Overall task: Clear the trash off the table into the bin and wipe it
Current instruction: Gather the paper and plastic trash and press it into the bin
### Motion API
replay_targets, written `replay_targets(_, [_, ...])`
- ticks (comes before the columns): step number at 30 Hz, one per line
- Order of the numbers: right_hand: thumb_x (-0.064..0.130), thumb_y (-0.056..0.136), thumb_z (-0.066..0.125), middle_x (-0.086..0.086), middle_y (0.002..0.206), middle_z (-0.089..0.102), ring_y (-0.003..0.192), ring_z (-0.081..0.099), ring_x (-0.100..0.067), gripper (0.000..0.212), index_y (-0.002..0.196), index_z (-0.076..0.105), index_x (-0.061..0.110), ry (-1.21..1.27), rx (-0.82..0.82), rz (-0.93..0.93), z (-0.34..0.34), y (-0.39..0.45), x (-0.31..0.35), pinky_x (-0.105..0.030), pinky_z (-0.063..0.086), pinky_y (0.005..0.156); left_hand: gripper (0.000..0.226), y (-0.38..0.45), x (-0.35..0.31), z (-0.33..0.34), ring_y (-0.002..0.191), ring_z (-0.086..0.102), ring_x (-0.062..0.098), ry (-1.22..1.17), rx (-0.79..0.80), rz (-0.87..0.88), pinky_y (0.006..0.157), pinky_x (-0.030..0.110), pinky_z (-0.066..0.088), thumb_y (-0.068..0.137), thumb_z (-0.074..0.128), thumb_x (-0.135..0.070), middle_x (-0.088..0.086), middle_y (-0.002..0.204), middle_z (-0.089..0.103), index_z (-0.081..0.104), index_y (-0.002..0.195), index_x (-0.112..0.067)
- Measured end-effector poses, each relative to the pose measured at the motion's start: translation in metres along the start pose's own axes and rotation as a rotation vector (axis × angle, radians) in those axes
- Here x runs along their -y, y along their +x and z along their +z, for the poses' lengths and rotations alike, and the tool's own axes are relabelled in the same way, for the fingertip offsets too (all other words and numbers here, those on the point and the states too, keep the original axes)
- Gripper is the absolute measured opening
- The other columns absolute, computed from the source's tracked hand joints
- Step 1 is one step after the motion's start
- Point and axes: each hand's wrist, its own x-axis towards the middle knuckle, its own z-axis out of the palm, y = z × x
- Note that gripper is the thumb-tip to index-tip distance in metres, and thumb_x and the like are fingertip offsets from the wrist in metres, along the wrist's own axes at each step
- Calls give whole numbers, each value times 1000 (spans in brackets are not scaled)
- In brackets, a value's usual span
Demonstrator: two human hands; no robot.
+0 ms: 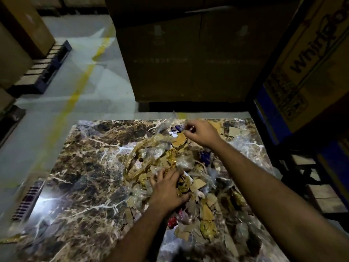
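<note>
Now I'm gathering: my left hand (169, 188) presses flat on the trash pile (170, 163), my right hand (200, 133) pinches clear plastic (168, 122); next, bunch everything binward.

You're standing in a dim warehouse or stockroom.
Around you, tall cardboard cartons (188, 59) rise on the far side, a printed appliance box (309, 59) stands at the right, and more boxes sit on a dark pallet (45, 70) at the far left; a yellow line (79, 87) runs across the bare concrete floor (37, 129).
</note>
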Motion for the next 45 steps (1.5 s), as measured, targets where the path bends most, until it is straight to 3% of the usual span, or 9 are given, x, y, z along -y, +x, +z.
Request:
replay_targets(2, [47,91,65,3,124,65,113,59,-19,35,123,61,32,-131,116,-90,2,42,4,-36,49,90,94,2,1,1,151,10,24,11,-19,4,118,64,9,75,59,-77,-14,163,22,17,153,-45])
replay_targets(7, [80,72,65,4,164,24,147,22,-33,92,151,25,53,-549,409,-240,41,115,13,-58,25,113,91,3,7,7,152,6,27,15,-3,8,119,64,6,77,51,-79,-16,163,19,11,153,-48])
replay_targets(11, [89,64,63,10,170,1,154,-3,-43,104,151,13,62,-593,634,-174,74,136,-1,-79,4,112,90,4,9,6,151,7,24,-9,-11,12,118,63,11,76,49,-79,-19,161,21,15,153,-47])
replay_targets(13, [93,64,57,9,170,2,153,2,-43,101,150,12,65,-604,674,-127,82,130,-13,-82,6,110,89,4,10,6,151,6,23,-15,0,17,117,62,13,76,49,-78,-19,161,21,16,153,-46])
replay_targets(19, [100,69,34,3,168,19,151,16,-43,96,153,21,55,-669,570,-49,60,91,-43,-80,1,109,88,5,7,5,149,9,22,14,-13,5,118,59,6,77,47,-78,-19,161,22,19,152,-45])
replay_targets(26, [86,73,60,0,164,18,150,7,-46,98,155,27,46,-317,517,102,71,40,-56,-66,28,111,84,3,-1,6,147,13,20,7,-55,-31,115,57,11,75,50,-79,-19,159,24,20,148,-48])
replay_targets(31, [79,62,66,-5,164,16,146,30,-40,105,153,39,36,8,470,180,77,24,-48,-57,36,114,83,1,-3,7,145,18,21,23,-67,-42,116,58,17,76,49,-81,-17,159,22,20,147,-47])
replay_targets(40, [77,87,48,-2,154,37,144,28,-37,69,145,46,40,-109,326,66,55,-52,31,-56,39,110,124,5,5,20,152,13,35,-255,-69,-148,121,56,18,67,60,-85,11,164,11,-22,145,-35])
replay_targets(45, [69,98,29,1,139,50,128,41,-26,54,137,54,41,-206,146,66,82,-101,52,-49,40,102,106,0,15,23,129,48,31,-439,-176,-166,99,39,48,64,70,-76,10,143,45,30,145,-22])
